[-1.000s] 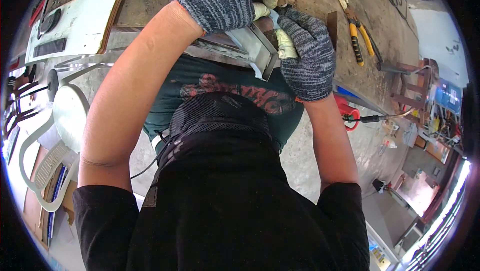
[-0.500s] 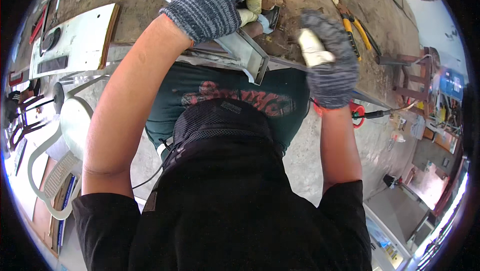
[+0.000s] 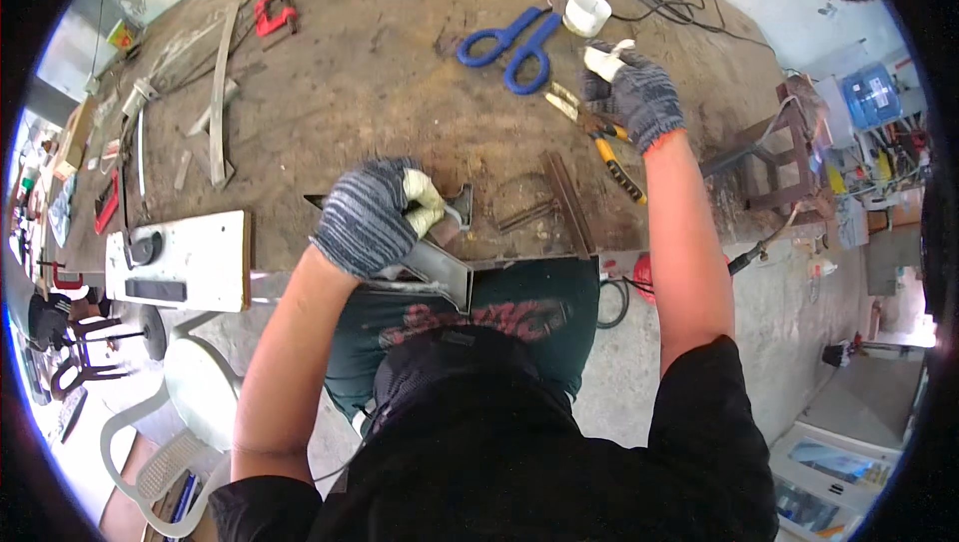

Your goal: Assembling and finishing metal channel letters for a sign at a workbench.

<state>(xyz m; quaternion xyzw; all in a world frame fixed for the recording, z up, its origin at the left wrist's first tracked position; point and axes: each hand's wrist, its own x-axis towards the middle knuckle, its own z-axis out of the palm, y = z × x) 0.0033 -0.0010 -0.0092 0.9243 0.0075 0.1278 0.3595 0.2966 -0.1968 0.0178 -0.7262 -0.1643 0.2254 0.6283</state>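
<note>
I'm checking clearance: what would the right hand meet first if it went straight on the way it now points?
Probably the white open-topped cylinder just ahead of the right hand, though the hand's height is unclear.

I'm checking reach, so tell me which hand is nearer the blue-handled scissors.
Right. The right hand is just right of the blue-handled scissors, not touching them; the left hand is farther off, below and left of them, at the grey metal piece.
</note>
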